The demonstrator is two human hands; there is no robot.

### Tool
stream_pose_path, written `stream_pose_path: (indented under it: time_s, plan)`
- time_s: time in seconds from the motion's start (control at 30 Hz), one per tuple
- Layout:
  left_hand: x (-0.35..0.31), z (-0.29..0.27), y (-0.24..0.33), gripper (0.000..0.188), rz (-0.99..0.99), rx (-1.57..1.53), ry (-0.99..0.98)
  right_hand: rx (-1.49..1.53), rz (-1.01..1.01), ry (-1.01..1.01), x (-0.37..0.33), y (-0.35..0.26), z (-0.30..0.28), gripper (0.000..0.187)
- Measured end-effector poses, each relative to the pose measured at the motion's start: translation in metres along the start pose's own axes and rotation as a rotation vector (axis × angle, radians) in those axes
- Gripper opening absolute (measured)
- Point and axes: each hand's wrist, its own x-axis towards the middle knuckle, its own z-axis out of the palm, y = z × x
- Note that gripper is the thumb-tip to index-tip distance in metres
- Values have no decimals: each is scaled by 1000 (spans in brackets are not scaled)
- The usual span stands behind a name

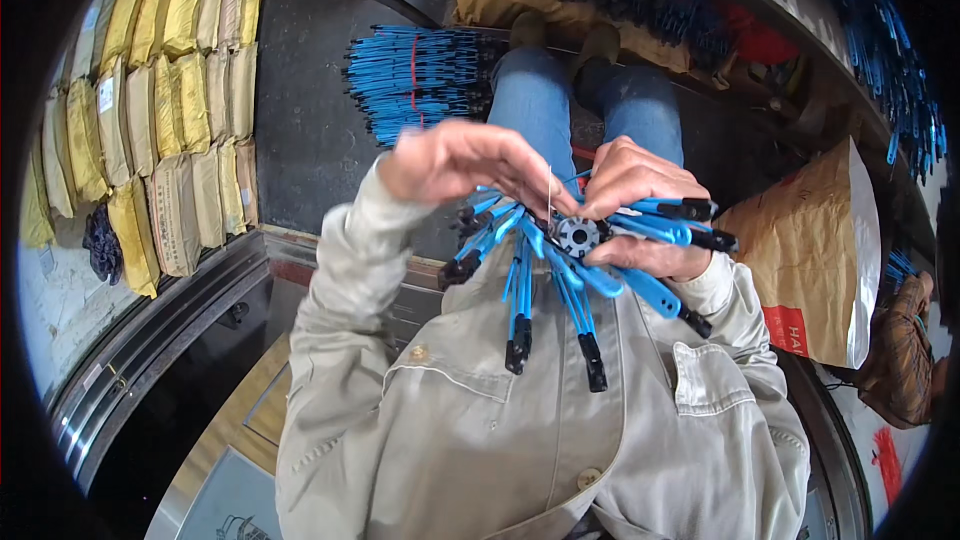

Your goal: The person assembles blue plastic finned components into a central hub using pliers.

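Observation:
In front of my chest, my right hand (640, 202) grips a round, notched grey hub (578, 236) between thumb and fingers. Blue strips with black ends (585, 325) fan out from around this hub, hanging toward my jacket and reaching out under both hands. Coming from the other side, my left hand (465, 162) is slightly blurred, its fingers curved together and their tips at the hub's edge. A thin pale wire or thread (550, 188) stands up beside those fingertips. What the left fingers pinch is hidden.
A bundle of blue strips (415, 80) tied with a red band lies beyond my left hand. More strips hang at the upper right (880, 50). Paper-wrapped packs (180, 100) are stacked at the left. A brown paper sack (800, 250) stands right of me.

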Motion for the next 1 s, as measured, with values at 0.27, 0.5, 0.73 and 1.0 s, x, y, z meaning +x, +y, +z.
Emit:
stream_pose_path:
  time_s: [0.27,0.5,0.73,1.0]
  plan:
    - [43,-41,-1,13,-330,253,-447,-15,-1,36,-6,-1,4,35]
    - [35,-24,0,9,-77,494,-491,12,19,20,-2,-6,9,33]
    - [20,-16,-2,14,22,569,-333,8,-2,-19,1,-8,9,31]
    - [25,-16,2,15,1,591,-435,-1,-3,-160,2,-12,9,32]
